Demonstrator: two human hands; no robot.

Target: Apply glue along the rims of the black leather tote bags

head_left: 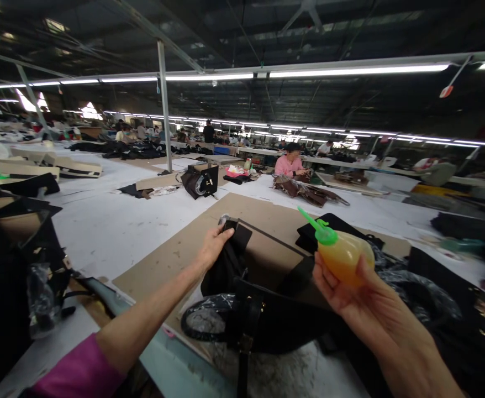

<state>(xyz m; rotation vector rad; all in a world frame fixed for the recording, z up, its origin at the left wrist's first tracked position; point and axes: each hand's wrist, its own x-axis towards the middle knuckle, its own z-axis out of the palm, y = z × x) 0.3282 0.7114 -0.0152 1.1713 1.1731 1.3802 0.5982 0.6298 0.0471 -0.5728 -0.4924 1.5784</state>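
Observation:
A black handbag (284,318) lies on its side on the cardboard sheet before me, its tan inside facing up and away. My left hand (217,243) pinches the bag's far left edge, near a bit of clear plastic wrap. In my right hand (350,287) is a squeeze bottle (346,255) with a green nozzle and orange-yellow liquid, held above the bag's right side. The nozzle points up and to the left, apart from the bag. A plastic-wrapped handle (209,318) loops out from the bag's front, beside a strap with gold-coloured fittings.
Several black bags (14,237) stand at the left, and more black pieces (445,298) lie at the right. Farther back on the white table (101,221) sits another dark bag (200,181). A person in pink (290,164) sits beyond, near brown pieces (309,190).

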